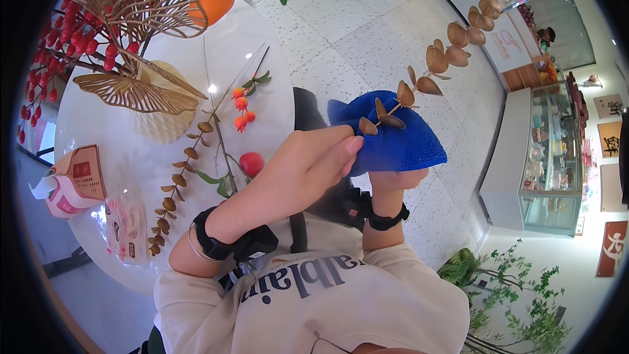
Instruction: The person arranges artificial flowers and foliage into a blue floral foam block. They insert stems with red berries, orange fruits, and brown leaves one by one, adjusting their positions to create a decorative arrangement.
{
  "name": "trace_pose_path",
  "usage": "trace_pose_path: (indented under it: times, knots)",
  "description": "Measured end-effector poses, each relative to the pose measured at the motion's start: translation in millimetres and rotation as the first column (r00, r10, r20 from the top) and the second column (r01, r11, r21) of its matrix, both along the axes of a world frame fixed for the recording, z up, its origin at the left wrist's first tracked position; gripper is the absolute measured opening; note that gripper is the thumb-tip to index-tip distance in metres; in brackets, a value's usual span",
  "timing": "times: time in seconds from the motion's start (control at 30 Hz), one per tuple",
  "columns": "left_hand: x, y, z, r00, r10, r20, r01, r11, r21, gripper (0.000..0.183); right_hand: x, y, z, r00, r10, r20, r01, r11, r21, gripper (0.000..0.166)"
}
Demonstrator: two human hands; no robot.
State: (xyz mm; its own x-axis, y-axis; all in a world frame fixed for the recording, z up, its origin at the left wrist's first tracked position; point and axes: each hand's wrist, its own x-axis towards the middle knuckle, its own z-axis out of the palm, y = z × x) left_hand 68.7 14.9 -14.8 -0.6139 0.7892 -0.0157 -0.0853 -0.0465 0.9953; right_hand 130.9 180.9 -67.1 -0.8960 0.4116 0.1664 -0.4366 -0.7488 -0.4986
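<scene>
My left hand [327, 155] pinches the lower end of an artificial eucalyptus branch [437, 60] with gold-brown leaves, which slants up to the right. A blue cloth [400, 145] lies bunched behind and under its lowest leaves. My right hand [399, 178] grips the cloth from beneath; most of its fingers are hidden by it. Left of my forearm, on a round white table [191, 221], lie a darker leafy branch [169, 204], a sprig of orange berries [241, 104] and a stem with a red fruit [251, 163].
A cream ribbed vase [164, 120] on the table holds gold fan leaves [140, 96], red berries [73, 29] and an orange fruit [216, 4]. A tissue pack [76, 182] and a pink plastic packet [125, 231] lie nearby. Display cases [550, 157] and green plants [511, 290] stand at right.
</scene>
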Motion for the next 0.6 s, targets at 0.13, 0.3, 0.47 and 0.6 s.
trace_pose_path:
  times: [0.13, 0.3, 0.47, 0.6]
  knots:
    - [-2, -8, 7, 0.992, 0.031, 0.123, -0.034, 0.999, 0.027, 0.036, -6, 24, -1, 0.516, -0.536, -0.668, 0.336, -0.591, 0.734, 0.026]
    - [-9, -16, 12, 0.962, 0.191, 0.194, -0.219, 0.966, 0.138, 0.033, -4, 46, 4, 0.598, -0.78, -0.184, 0.473, 0.158, 0.867, 0.021]
    - [-4, -11, 10, 0.946, 0.3, 0.119, -0.312, 0.945, 0.097, 0.026, 2, 10, 22, 0.771, -0.616, 0.159, 0.438, 0.695, 0.57, 0.03]
    - [5, -6, 11, 0.93, 0.368, 0.005, -0.368, 0.927, 0.079, 0.02, 3, 8, 4, 0.764, -0.624, 0.167, 0.467, 0.712, 0.524, 0.029]
